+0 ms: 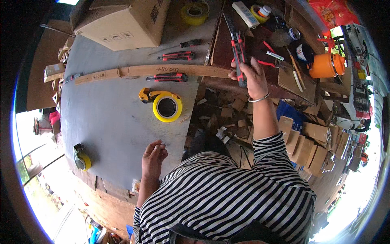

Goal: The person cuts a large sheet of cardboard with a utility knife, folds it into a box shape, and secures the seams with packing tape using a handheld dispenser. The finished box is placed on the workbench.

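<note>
In the head view, the right hand (pixel 256 81) has its fingers closed around the lower handle of a red-and-black box cutter (pixel 237 48), held just beside the right end of a long tan strip (pixel 150 70). The cutter's blade is out and points away from the person; its long axis runs almost straight away, with the tip leaning a little left, crosswise to the strip. The left hand (pixel 153 157) is above the near part of the grey table (pixel 118 122), fingers loosely curled; whether it pinches something small I cannot tell. Beyond it on the grey top lies a roll of yellow tape (pixel 155 109), and the strip runs left to right between two more red-and-black cutters. A screwdriver (pixel 191 42) lies past them, near a cardboard box (pixel 138 28) at the far side; a tape dispenser (pixel 82 157) is at the left edge. To the right, a dark brown table (pixel 218 51) carries red-handled pliers (pixel 266 63) and an orange jug (pixel 324 66). Cardboard scraps (pixel 227 112) are heaped below, with flattened cardboard (pixel 304 148) stacked farther right.
</note>
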Available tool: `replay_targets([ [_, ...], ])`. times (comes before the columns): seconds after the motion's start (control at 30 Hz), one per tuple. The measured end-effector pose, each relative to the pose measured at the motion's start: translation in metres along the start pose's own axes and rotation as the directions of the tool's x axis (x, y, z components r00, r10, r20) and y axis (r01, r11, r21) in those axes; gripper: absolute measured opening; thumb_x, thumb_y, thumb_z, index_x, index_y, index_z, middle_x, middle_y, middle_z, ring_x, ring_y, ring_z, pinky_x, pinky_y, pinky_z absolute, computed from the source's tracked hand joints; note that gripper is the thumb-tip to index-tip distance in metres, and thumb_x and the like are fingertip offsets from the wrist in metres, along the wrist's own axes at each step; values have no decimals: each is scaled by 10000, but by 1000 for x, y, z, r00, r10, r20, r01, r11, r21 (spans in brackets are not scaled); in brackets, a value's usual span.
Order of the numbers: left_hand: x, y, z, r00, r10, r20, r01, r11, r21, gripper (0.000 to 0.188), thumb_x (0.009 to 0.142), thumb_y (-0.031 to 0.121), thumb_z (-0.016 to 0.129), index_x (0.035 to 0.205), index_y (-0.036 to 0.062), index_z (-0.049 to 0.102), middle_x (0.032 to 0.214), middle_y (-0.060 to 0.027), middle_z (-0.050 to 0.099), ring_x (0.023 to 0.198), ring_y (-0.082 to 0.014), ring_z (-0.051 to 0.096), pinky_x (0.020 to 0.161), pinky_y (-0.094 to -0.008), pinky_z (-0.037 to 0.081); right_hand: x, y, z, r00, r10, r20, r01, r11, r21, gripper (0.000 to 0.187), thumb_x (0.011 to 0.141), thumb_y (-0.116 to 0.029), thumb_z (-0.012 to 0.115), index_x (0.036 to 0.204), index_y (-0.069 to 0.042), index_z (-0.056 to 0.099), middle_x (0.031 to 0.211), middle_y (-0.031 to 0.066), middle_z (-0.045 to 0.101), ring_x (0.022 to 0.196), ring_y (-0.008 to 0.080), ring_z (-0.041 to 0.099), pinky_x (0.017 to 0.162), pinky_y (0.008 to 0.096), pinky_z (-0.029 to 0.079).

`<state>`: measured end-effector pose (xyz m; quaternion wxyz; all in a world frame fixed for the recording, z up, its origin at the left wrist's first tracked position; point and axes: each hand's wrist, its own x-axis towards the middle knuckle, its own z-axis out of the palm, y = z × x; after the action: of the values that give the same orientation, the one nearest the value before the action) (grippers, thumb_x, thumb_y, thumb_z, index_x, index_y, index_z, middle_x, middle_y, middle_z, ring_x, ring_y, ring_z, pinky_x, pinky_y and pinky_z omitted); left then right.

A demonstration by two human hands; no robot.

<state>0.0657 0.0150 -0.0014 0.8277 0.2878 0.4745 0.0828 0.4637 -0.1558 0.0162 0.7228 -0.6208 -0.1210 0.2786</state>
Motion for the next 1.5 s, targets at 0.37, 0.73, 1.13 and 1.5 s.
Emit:
replay_targets([
  [0.37,4,27,46,994,80,69,-90,984,152,429,1007,347,511,1296,30,528,1116,-77,630,977,-183,608,875,-341,489,-109,55,116,886,296,357,-221,947,-234,266,1007,-276,516,1121,-36,515,838,73,655,642,131,642,594,302,528],
  [0.73,21,45,80,946,258,197,-242,965,-101,456,1017,423,420,1086,12,606,1011,-133,649,896,-246,624,791,-364,518,-148,75,197,884,16,468,-52,997,64,415,1012,-214,492,1389,-60,410,1100,148,620,925,248,641,817,338,512],
  [1.13,15,49,78,870,292,398,-210,948,-237,346,939,153,573,1267,50,535,1274,-113,553,1185,-257,530,1046,-406,401,-146,46,194,893,-89,441,36,991,128,445,1006,-280,483,1362,-16,446,1263,218,552,1235,335,516,1022,372,402],
  [1.5,3,34,93,859,212,467,-125,970,-210,635,927,154,615,1478,67,313,1408,-103,471,1250,-250,491,1056,-409,399,-150,14,169,860,219,460,-149,971,-185,434,1034,-404,386,1232,-39,511,1030,50,543,861,108,527,729,260,472],
])
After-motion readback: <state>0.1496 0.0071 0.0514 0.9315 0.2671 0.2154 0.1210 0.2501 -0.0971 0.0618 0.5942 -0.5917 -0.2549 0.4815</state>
